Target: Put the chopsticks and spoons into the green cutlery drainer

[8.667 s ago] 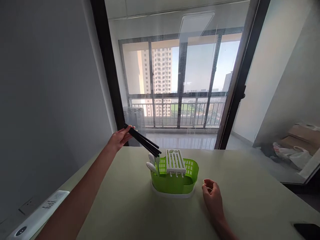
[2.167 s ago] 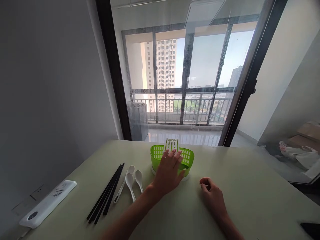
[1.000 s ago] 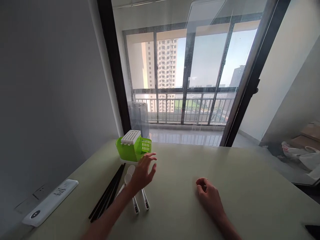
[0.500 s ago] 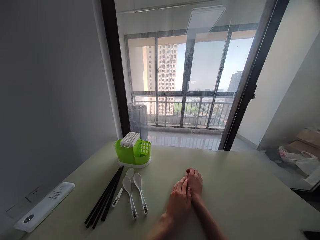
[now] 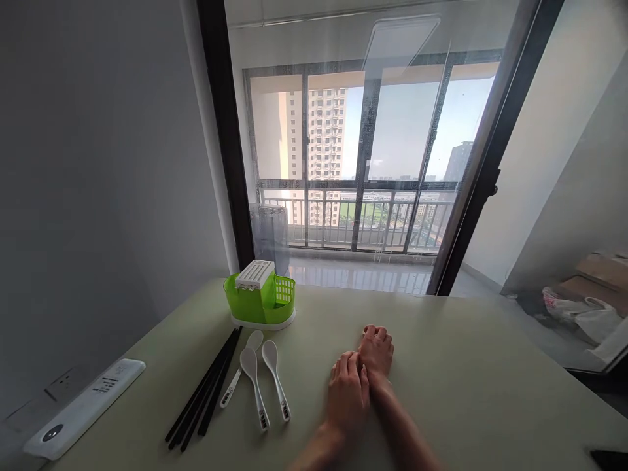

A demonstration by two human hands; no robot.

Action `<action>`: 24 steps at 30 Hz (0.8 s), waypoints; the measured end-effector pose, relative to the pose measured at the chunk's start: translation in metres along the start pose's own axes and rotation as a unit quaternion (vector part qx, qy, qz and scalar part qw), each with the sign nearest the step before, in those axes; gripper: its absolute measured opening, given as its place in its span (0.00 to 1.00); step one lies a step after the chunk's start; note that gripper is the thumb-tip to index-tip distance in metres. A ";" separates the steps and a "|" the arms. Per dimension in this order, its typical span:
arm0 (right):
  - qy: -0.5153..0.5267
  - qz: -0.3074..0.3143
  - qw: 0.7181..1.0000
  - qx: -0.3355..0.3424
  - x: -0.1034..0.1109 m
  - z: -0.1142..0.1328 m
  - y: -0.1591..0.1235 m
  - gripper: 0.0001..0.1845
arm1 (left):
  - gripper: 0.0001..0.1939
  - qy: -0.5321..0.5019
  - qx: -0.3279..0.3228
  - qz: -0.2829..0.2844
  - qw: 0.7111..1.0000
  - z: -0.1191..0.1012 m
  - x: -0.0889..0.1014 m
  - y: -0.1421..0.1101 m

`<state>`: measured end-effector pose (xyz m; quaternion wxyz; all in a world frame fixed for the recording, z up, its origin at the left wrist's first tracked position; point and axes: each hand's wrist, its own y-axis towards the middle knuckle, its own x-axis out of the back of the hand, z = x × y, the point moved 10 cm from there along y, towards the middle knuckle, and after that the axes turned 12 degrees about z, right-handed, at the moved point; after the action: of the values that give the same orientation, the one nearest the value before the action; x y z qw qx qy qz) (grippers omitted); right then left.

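My left hand (image 5: 347,389) rests palm down on the pale table (image 5: 471,392), its fingers loosely bent and holding nothing. Just beyond it, touching or very close, lies my right hand (image 5: 377,353), also palm down and without anything in it; its fingertips are partly hidden. Left of my hands are white spoons: one (image 5: 249,363) beside another (image 5: 271,356), and a third (image 5: 230,389) slanting partly behind the first. Several black chopsticks (image 5: 209,389) lie in a loose bundle beside them. Behind these stands a green utensil holder (image 5: 245,304) with a slotted white top (image 5: 256,274).
A white power strip or similar long device (image 5: 91,405) lies along the table's left edge by the grey wall (image 5: 108,163). A dark-framed glass door (image 5: 456,261) stands past the far edge. Bags (image 5: 596,320) and cardboard (image 5: 603,275) sit on the right.
My hands have shifted slightly; the left fingers have drawn back a little from on top of the right hand. The spoons, chopsticks and holder stay where they were.
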<state>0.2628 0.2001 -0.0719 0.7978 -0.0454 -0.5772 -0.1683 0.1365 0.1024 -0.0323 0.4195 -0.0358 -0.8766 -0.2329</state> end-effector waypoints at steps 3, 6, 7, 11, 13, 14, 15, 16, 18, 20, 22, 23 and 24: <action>-0.008 -0.001 1.000 0.001 -0.001 0.000 0.000 0.18 | 0.13 -0.011 -0.010 0.020 1.000 -0.002 -0.004 0.000; -0.016 0.000 1.000 0.001 -0.001 0.000 0.001 0.18 | 0.09 -0.019 0.016 0.020 0.999 0.002 -0.002 0.000; -0.018 0.001 1.000 0.000 -0.001 0.000 0.001 0.18 | 0.09 -0.022 0.023 0.014 0.999 0.003 -0.001 -0.001; -0.025 0.004 1.000 -0.002 -0.002 0.001 0.002 0.18 | 0.18 -0.045 -0.007 0.015 0.999 -0.001 -0.004 0.002; -0.028 0.006 1.000 -0.003 -0.002 0.000 0.002 0.18 | 0.21 -0.058 -0.035 0.039 0.997 -0.005 -0.008 0.004; -0.029 0.006 1.000 -0.004 -0.002 0.000 0.002 0.18 | 0.21 -0.066 -0.041 0.049 0.996 -0.006 -0.009 0.005; -0.031 0.007 0.999 -0.005 -0.002 -0.001 0.002 0.17 | 0.19 -0.074 -0.042 0.054 0.995 -0.006 -0.008 0.005; -0.032 0.007 0.999 -0.006 -0.002 -0.001 0.001 0.17 | 0.18 -0.080 -0.037 0.054 0.995 -0.005 -0.007 0.005; -0.032 0.008 0.999 -0.006 -0.001 -0.001 0.001 0.17 | 0.13 -0.081 -0.017 0.045 0.996 -0.003 -0.002 0.004; -0.032 0.008 0.999 -0.005 -0.001 0.000 0.000 0.17 | 0.09 -0.077 0.005 0.030 0.997 -0.001 0.001 0.002; -0.031 0.008 0.999 -0.004 -0.001 0.001 0.000 0.18 | 0.10 -0.072 0.016 0.009 0.997 0.000 0.002 0.000; -0.030 0.009 0.999 -0.004 -0.001 0.001 0.000 0.18 | 0.13 -0.065 0.015 0.000 0.998 0.000 0.002 -0.001; -0.030 0.009 0.999 -0.004 0.000 0.001 0.000 0.18 | 0.15 -0.054 0.008 -0.005 0.998 -0.002 0.001 -0.001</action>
<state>0.2622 0.2008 -0.0720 0.7812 -0.0591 -0.6000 -0.1619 0.1370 0.1006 -0.0310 0.3704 -0.0406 -0.9002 -0.2254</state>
